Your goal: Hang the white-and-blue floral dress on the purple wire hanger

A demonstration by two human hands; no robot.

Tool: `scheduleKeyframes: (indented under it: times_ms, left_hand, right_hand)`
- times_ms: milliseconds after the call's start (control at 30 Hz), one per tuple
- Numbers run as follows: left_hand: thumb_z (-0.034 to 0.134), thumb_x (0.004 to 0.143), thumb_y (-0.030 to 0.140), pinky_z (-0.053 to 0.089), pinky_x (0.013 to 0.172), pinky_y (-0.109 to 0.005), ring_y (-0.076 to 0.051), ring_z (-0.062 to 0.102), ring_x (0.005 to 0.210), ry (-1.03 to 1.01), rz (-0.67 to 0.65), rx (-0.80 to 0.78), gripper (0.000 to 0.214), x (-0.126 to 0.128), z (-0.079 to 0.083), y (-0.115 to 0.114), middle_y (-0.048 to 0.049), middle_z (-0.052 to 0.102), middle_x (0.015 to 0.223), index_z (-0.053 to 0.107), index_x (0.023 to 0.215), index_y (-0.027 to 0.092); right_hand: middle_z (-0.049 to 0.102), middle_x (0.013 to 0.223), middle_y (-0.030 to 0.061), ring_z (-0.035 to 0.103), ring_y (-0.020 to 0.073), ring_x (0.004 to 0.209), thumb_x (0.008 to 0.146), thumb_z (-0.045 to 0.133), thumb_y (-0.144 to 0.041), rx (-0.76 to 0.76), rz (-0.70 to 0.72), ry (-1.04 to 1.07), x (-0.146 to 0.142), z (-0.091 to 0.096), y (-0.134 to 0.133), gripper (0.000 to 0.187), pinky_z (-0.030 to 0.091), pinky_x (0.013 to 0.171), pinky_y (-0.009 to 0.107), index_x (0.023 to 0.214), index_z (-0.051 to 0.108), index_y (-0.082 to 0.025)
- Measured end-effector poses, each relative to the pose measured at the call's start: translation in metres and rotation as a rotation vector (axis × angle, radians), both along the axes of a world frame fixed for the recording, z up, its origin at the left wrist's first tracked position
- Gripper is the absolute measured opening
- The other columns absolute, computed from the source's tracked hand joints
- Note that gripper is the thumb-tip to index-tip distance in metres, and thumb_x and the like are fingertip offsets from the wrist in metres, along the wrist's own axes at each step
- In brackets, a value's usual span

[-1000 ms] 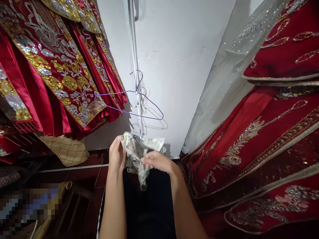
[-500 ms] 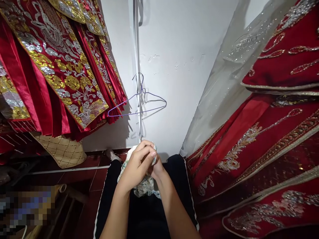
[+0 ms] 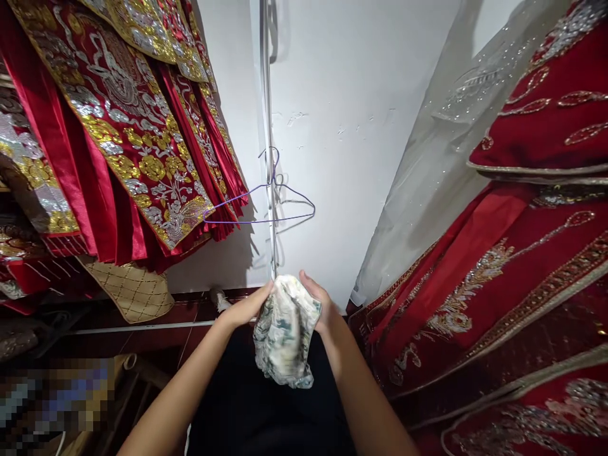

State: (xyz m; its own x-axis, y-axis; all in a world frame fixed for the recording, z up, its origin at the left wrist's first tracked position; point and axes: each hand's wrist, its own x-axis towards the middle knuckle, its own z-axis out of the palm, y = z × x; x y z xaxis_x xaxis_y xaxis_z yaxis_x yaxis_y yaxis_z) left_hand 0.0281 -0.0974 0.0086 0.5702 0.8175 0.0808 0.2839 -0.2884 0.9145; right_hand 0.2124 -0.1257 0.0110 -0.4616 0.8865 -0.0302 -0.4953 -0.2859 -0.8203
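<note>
A bunched white cloth with a grey-green pattern hangs between my two hands over my lap; its exact kind does not show. My left hand grips its left edge, the thumb along the top and the fingers mostly behind the fabric. On the opposite edge, my right hand holds the cloth, thumb pointing up and other fingers largely hidden. The lower end of the fabric is slightly blurred. Beyond the hands, a thin purple wire hanger hangs from the upright metal rail, touched by neither hand.
Red gowns with gold and silver embroidery hang at the left. More red beaded garments and a sheer white sparkling fabric fill the right side. A metal rail runs along the white wall. Wooden furniture stands lower left.
My hands were clasped together around the cloth; now they have moved apart to its two sides and the cloth is spread between them. The view has shifted slightly.
</note>
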Motion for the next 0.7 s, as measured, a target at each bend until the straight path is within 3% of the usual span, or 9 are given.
scheduleKeyframes:
  times_ms: [100, 200, 300, 367, 400, 467, 567, 633, 700]
  left_hand:
    - [0.042, 0.089, 0.070, 0.044, 0.068, -0.028, -0.018, 0.054, 0.072, 0.201, -0.114, 0.037, 0.059, -0.024, -0.016, 0.016, -0.0032, 0.061, 0.074, 0.063, 0.073, 0.017]
    - [0.058, 0.081, 0.068, 0.025, 0.052, -0.024, -0.010, 0.032, 0.056, 0.394, -0.095, 0.128, 0.057, -0.062, -0.016, 0.033, 0.0029, 0.038, 0.057, 0.046, 0.058, 0.016]
    - [0.064, 0.076, 0.065, 0.016, 0.050, -0.025, -0.009, 0.024, 0.054, 0.484, 0.012, 0.152, 0.059, -0.093, -0.006, 0.042, 0.0039, 0.029, 0.056, 0.039, 0.054, 0.017]
    - [0.065, 0.076, 0.063, 0.019, 0.050, -0.024, -0.009, 0.027, 0.055, 0.424, 0.047, 0.139, 0.055, -0.100, 0.003, 0.040, 0.0035, 0.033, 0.057, 0.042, 0.056, 0.017]
    - [0.065, 0.077, 0.061, 0.021, 0.051, -0.024, -0.009, 0.031, 0.056, 0.360, 0.057, 0.120, 0.052, -0.100, 0.009, 0.038, 0.0031, 0.037, 0.059, 0.046, 0.059, 0.016]
    - [0.064, 0.079, 0.058, 0.026, 0.054, -0.023, -0.010, 0.037, 0.058, 0.200, 0.086, 0.064, 0.046, -0.096, 0.019, 0.031, 0.0021, 0.043, 0.063, 0.053, 0.067, 0.016]
    - [0.065, 0.080, 0.056, 0.032, 0.057, -0.024, -0.012, 0.043, 0.060, 0.003, 0.173, 0.006, 0.042, -0.094, 0.031, 0.024, 0.0008, 0.049, 0.067, 0.056, 0.076, 0.015]
    - [0.063, 0.081, 0.057, 0.035, 0.059, -0.025, -0.014, 0.047, 0.062, 0.023, 0.218, 0.033, 0.042, -0.100, 0.035, 0.023, 0.0001, 0.051, 0.069, 0.056, 0.077, 0.016]
    - [0.058, 0.083, 0.060, 0.036, 0.062, -0.027, -0.016, 0.048, 0.063, 0.220, 0.212, 0.129, 0.045, -0.110, 0.035, 0.026, -0.0004, 0.052, 0.066, 0.055, 0.071, 0.016]
  right_hand:
    - [0.070, 0.073, 0.0038, 0.065, 0.0184, 0.067, 0.062, 0.083, -0.035, 0.097, 0.019, -0.269, 0.022, 0.011, 0.008, 0.035, 0.048, 0.063, 0.027, 0.087, 0.069, -0.014]
    - [0.067, 0.068, 0.0012, 0.061, 0.0159, 0.057, 0.061, 0.079, -0.025, 0.206, -0.057, -0.480, 0.048, 0.029, 0.025, 0.024, 0.043, 0.054, 0.025, 0.077, 0.065, -0.015]
    - [0.063, 0.065, -0.0014, 0.058, 0.0161, 0.058, 0.063, 0.076, -0.029, 0.397, -0.433, -0.557, 0.059, 0.051, 0.063, 0.023, 0.041, 0.055, 0.025, 0.074, 0.059, -0.019]
    - [0.065, 0.074, -0.0003, 0.060, 0.0175, 0.069, 0.065, 0.075, -0.034, 0.556, -0.704, -0.572, 0.052, 0.063, 0.098, 0.025, 0.044, 0.064, 0.027, 0.079, 0.061, -0.020]
    - [0.067, 0.083, 0.0013, 0.060, 0.0186, 0.076, 0.068, 0.073, -0.037, 0.618, -0.773, -0.581, 0.044, 0.066, 0.116, 0.026, 0.046, 0.070, 0.028, 0.084, 0.063, -0.020]
    - [0.068, 0.093, 0.0040, 0.060, 0.0197, 0.084, 0.077, 0.064, -0.044, 0.643, -0.767, -0.609, 0.025, 0.066, 0.148, 0.030, 0.046, 0.079, 0.031, 0.093, 0.064, -0.020]
    - [0.067, 0.078, 0.0050, 0.057, 0.0188, 0.073, 0.085, 0.052, -0.052, 0.555, -0.627, -0.763, 0.009, 0.055, 0.176, 0.036, 0.045, 0.072, 0.030, 0.085, 0.063, -0.018]
    - [0.059, 0.063, 0.0023, 0.050, 0.0162, 0.063, 0.084, 0.053, -0.053, 0.531, -0.610, -0.863, 0.014, 0.047, 0.180, 0.038, 0.040, 0.062, 0.028, 0.070, 0.058, -0.018]
    - [0.049, 0.054, -0.0018, 0.042, 0.0131, 0.057, 0.078, 0.059, -0.050, 0.557, -0.660, -0.928, 0.030, 0.042, 0.175, 0.038, 0.033, 0.055, 0.025, 0.058, 0.051, -0.019]
